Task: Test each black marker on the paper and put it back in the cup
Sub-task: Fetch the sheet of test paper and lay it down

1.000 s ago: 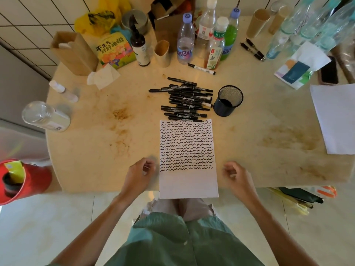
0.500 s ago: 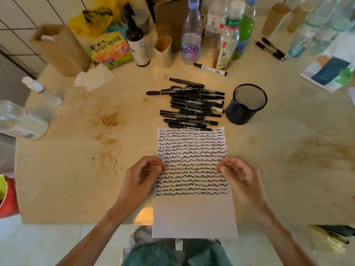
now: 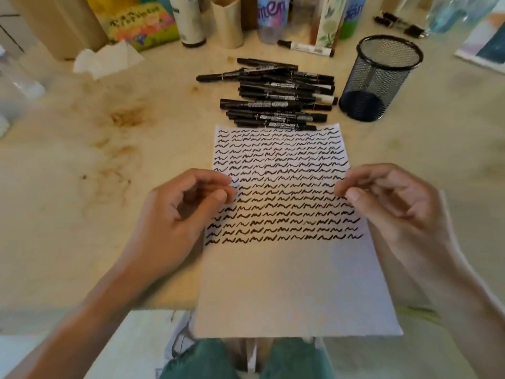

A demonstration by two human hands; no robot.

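Nearest: white paper (image 3: 295,283) overhanging the near edge of the beige table (image 3: 82,242), lower part blank, upper part filled with rows of black squiggles. Left hand (image 3: 177,222) at the sheet's left edge, fingers curled, thumb and forefinger tips meeting at the margin; whether actually pinching the paper, cannot tell. Right hand (image 3: 393,206) mirrored at the right edge, fingers curled, thumb tip on the sheet; grip likewise unclear. No marker in either hand. Beyond the paper's far edge, just touching it: pile of black markers (image 3: 276,97), all lying flat, capped. Right of the pile, near it: black mesh cup (image 3: 379,77), upright. Farther back: bottles (image 3: 272,17), crumpled tissue (image 3: 109,60), one white-barrelled marker (image 3: 306,47).
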